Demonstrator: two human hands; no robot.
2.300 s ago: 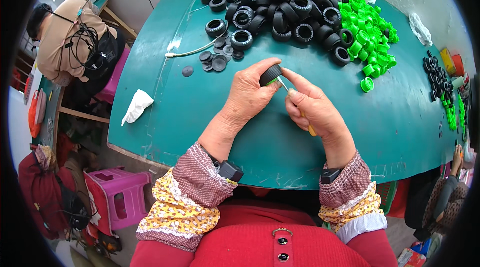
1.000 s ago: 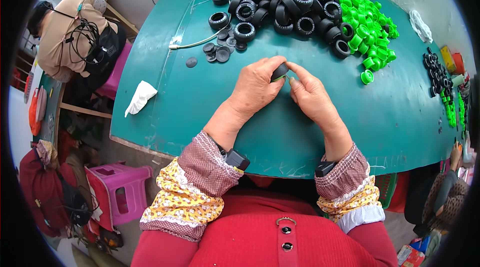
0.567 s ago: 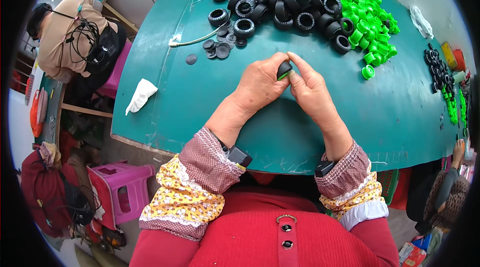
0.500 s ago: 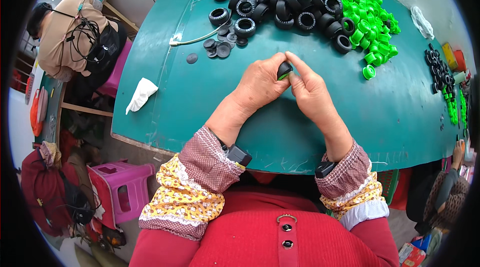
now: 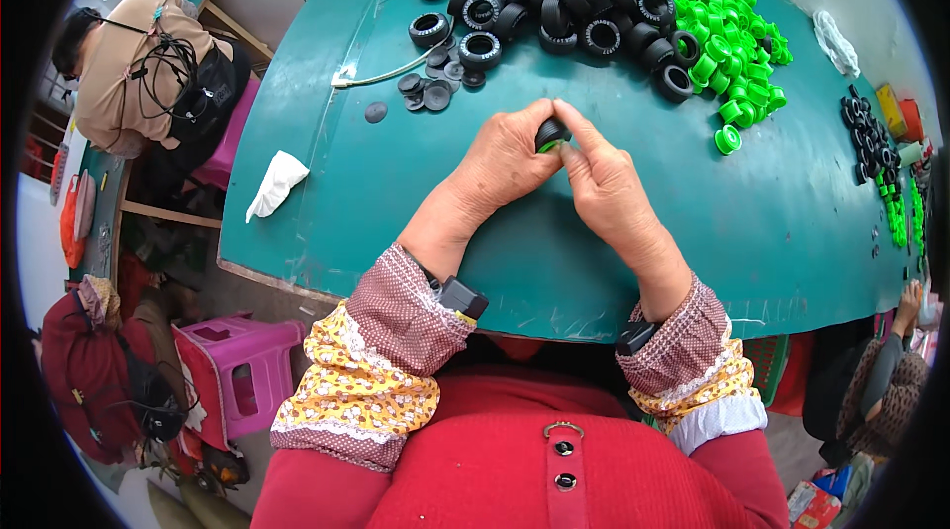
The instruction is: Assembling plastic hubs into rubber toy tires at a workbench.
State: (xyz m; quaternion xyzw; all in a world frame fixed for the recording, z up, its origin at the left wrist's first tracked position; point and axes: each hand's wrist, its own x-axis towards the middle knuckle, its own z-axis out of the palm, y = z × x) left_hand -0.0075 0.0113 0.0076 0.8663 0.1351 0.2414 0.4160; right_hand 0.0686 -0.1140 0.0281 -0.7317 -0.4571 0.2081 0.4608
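A small black toy tyre (image 5: 550, 133) with a bit of bright green wheel hub (image 5: 552, 147) showing at its lower side is held between my two hands above the table. My left hand (image 5: 510, 155) is wrapped round it from the left and hides much of it. From the right, my right hand (image 5: 606, 173) presses on it, thumb near the green part and index finger over the top. Beyond my hands lie a large pile of black toy tyres (image 5: 600, 37) and, on its right, a heap of green hubs (image 5: 734, 59). One green hub (image 5: 727, 140) lies at the heap's near edge.
Flat black discs (image 5: 436, 95) and a pale cable (image 5: 381, 81) lie left of the tyres. A crumpled white tissue (image 5: 277, 183) rests near the left edge of the green table (image 5: 376, 212). Other people sit at both sides; a pink stool (image 5: 237, 371) stands at lower left.
Both hands, still holding the tyre and hub, have shifted slightly left. The right thumb sits a little more over the green part. The piles keep their arrangement.
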